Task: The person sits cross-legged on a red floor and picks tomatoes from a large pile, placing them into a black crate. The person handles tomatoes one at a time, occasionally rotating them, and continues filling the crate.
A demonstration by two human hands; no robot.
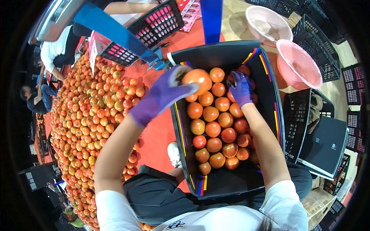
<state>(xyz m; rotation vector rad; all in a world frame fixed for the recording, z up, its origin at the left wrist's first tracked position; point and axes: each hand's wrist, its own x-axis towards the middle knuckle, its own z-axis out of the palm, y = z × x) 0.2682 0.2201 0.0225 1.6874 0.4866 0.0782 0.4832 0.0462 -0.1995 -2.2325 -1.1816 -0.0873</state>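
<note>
My left hand [164,91], in a purple work glove with a pale palm, holds a large orange-red tomato [197,81] between thumb and fingers over the back left of a black-lined crate [214,48]. Rows of tomatoes [225,119] lie in the crate, which stands between my knees. My right hand [241,88], gloved in purple too, reaches palm down among the tomatoes at the crate's back right. Its fingertips are partly hidden, and whether they grip a tomato cannot be made out. Striped yellow, red and blue marks run along the liner.
A big heap of tomatoes [86,121] covers the red floor at left. A blue metal post [211,21] and a slanted blue bar [115,31] stand beyond the crate. White [268,24] and pink basins [299,63] and black crates are at right. Other people sit at far left.
</note>
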